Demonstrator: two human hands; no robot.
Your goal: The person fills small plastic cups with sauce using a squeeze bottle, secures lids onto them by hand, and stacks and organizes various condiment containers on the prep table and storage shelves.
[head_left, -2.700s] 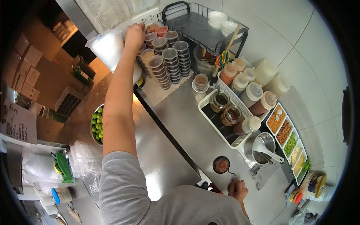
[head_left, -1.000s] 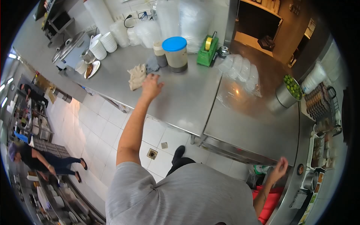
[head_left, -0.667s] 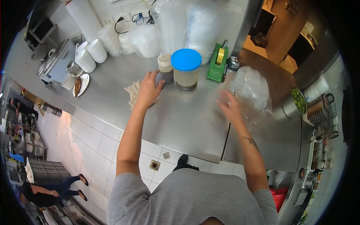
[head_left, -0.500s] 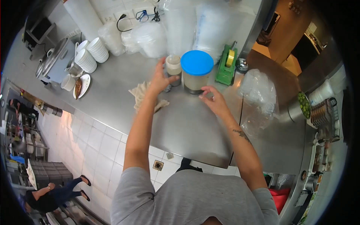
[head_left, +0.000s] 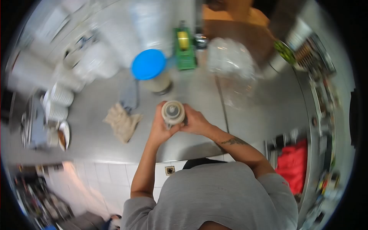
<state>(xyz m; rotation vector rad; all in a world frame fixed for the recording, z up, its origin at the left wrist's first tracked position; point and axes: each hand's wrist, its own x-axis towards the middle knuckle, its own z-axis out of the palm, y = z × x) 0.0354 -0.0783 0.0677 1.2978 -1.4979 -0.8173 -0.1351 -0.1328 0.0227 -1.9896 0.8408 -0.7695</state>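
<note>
Both of my hands are wrapped round a small bottle [head_left: 173,112] with a cream-coloured, ring-shaped top, seen from above over the steel counter. My left hand [head_left: 160,128] grips it from the left side. My right hand [head_left: 194,119] closes on it from the right. Behind the hands stands a tall clear container [head_left: 159,83] with a bright blue lid [head_left: 149,64], its lower part dark. To the left of my left hand lies a crumpled beige cloth [head_left: 123,122]. What is inside the bottle is too blurred to tell.
A green tape dispenser [head_left: 185,53] stands behind the container. Clear plastic bags [head_left: 232,57] lie at the right. Stacked white cups [head_left: 61,96] and a plate [head_left: 66,132] with brown food sit at the left. A red cloth [head_left: 293,166] shows below the counter at right.
My hands have come together on the bottle, which has moved from beside the blue-lidded container toward my body. The camera view has turned to the right.
</note>
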